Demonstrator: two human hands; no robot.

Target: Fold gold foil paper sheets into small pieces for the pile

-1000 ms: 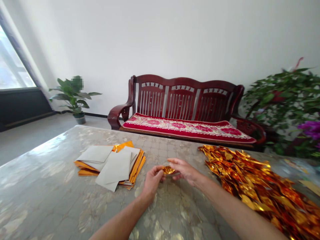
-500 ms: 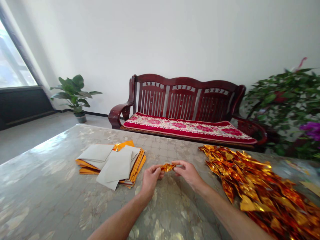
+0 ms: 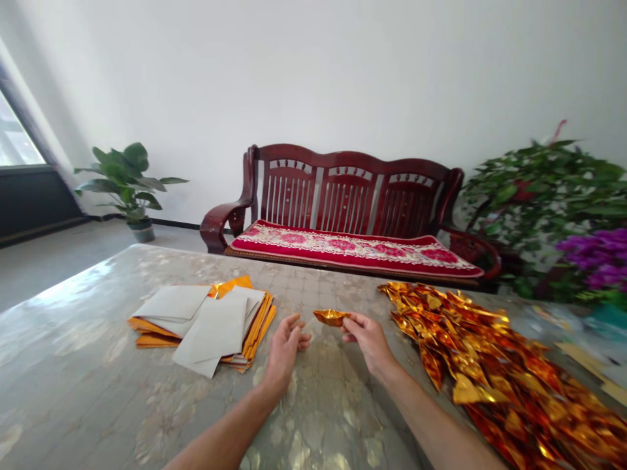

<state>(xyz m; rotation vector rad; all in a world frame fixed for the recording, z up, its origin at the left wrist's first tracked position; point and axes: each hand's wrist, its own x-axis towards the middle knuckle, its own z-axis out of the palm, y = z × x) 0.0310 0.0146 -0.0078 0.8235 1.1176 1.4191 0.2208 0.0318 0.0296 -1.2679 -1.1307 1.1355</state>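
A pale wall (image 3: 343, 78) fills the far side of the room, and ahead of it the broad, glossy, flower-patterned tabletop (image 3: 88, 385) spreads out before the seated or standing person; I can't tell which. Beyond its far edge is a dark red wooden bench (image 3: 294, 196) with a slatted back, a red and white floral cover (image 3: 353, 247) laid along its seat. Leafy greenery (image 3: 539, 189) crowds the right, purple flowers (image 3: 600, 254) in front of it, and a potted plant (image 3: 127, 176) stands on the floor at the left.

On the right of the tabletop lies a long heap of shiny gold foil pieces (image 3: 480, 352). The smaller stack of sheets (image 3: 215, 333), grey faces up and orange edges fanned, sits to the left.

Between them are the two bare hands, well apart. The left hand (image 3: 284, 349) has a loose, empty grip, fingers curled and parted, near the stack. The right hand (image 3: 366, 336) has its grip pinched on one end of a single boat-shaped foil piece (image 3: 329, 317), which points toward the left hand without touching it.
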